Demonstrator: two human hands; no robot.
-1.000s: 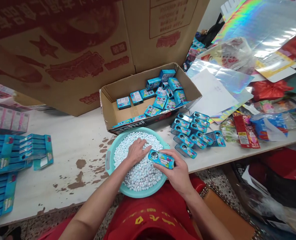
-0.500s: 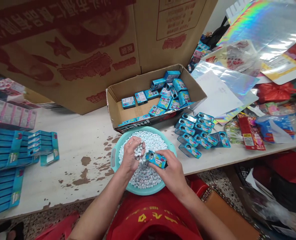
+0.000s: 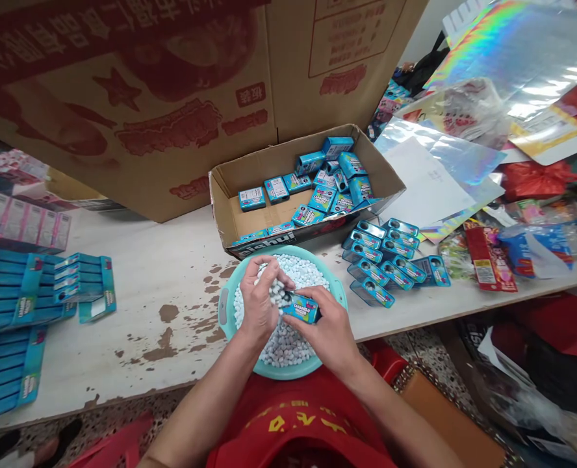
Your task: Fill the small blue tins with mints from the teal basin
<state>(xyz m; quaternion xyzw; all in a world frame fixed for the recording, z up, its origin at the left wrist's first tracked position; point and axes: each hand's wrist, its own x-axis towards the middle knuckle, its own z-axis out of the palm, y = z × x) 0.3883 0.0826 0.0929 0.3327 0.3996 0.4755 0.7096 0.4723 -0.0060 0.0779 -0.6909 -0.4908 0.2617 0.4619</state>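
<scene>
My left hand (image 3: 262, 296) is cupped around a bunch of small white candies (image 3: 279, 294), above the turquoise basin (image 3: 341, 294). More of the same candies fill the basin. Between the thumb and fingers of my right hand (image 3: 325, 325) is a small blue candy box (image 3: 302, 308) labelled "Caramelo Macizo". Its near end faces my left palm, and the candies there touch or nearly touch it. Several blue boxes with round holes (image 3: 377, 272) stand in rows right of the basin.
Behind the basin, a low cardboard tray (image 3: 220, 214) holds scattered blue boxes. A large carton (image 3: 195, 84) rises behind it. Stacked blue display packs (image 3: 10, 292) sit at the left. Shiny film (image 3: 517, 58) and wrapped sweets (image 3: 490, 257) crowd the right side.
My left hand has turned and moved right toward the box, its fingers curling over the candies. The box in my right hand has shifted slightly left, against the left palm.
</scene>
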